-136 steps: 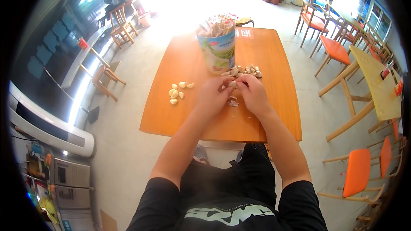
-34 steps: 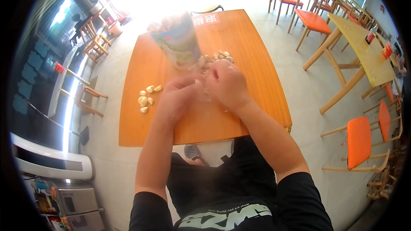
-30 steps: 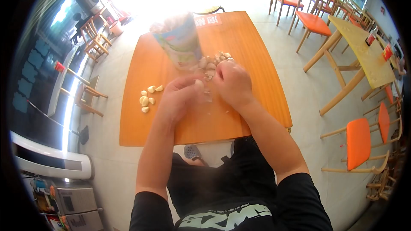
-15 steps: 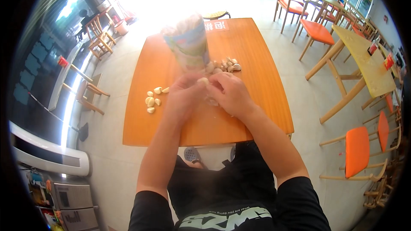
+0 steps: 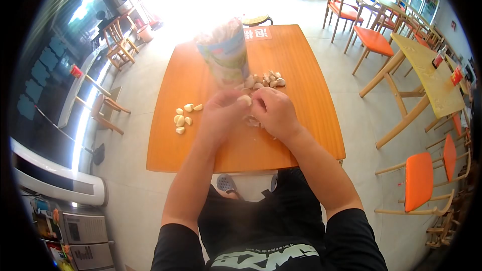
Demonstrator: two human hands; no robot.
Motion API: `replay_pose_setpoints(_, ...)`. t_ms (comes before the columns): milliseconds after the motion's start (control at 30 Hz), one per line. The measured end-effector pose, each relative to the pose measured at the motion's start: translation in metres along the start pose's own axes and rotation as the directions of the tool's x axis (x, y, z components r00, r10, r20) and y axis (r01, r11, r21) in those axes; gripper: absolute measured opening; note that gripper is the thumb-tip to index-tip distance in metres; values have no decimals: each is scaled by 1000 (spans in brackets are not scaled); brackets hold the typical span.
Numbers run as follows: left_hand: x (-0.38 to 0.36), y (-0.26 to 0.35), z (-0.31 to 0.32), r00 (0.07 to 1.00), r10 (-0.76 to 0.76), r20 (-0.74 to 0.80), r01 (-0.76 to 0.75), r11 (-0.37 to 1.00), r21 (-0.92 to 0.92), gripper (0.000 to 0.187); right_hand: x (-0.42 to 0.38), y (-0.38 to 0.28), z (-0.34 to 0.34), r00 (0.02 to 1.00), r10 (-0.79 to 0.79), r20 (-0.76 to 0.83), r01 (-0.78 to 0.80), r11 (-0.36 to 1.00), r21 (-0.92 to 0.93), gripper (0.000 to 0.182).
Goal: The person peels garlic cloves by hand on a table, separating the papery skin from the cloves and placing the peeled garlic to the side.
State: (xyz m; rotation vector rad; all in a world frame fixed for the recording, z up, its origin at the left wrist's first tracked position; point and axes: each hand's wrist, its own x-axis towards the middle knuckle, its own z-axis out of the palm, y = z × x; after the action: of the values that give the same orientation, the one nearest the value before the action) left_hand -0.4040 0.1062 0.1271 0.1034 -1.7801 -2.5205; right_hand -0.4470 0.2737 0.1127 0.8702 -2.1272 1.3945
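Observation:
A garlic clove (image 5: 244,100) is pinched in the fingertips of my left hand (image 5: 222,115), over the middle of the orange-brown table (image 5: 306,145). My right hand (image 5: 275,110) is closed at the clove's right side, its fingertips close to it; whether they pinch skin is too small to tell. Several pale peeled cloves (image 5: 179,120) lie left of my left hand. Behind my hands is a pile of unpeeled cloves (image 5: 271,79), beside a tall patterned bag (image 5: 224,55). Bits of skin (image 5: 251,120) lie beneath my hands.
A red-and-white sign (image 5: 258,33) lies at the table's far edge, with a round stool (image 5: 256,20) beyond. Orange-seated chairs (image 5: 372,41) and a yellow table (image 5: 427,70) stand at the right. A wooden chair (image 5: 119,45) is at the far left.
The whole view has shifted slightly. My hands remain together at the clove, with the fingers of my right hand slightly changed in pose.

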Motion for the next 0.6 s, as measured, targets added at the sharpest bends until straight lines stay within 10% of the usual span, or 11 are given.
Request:
replay_pose_setpoints(333,-4,7,-5,991,-47,128,51,998,-31,20,3,2,-9,980,199,-5,-197,964,-178,8)
replay_pose_setpoints(600,-3,10,2,999,-50,-9,49,997,-60,21,1,5,-2,997,60,39,-64,993,95,11)
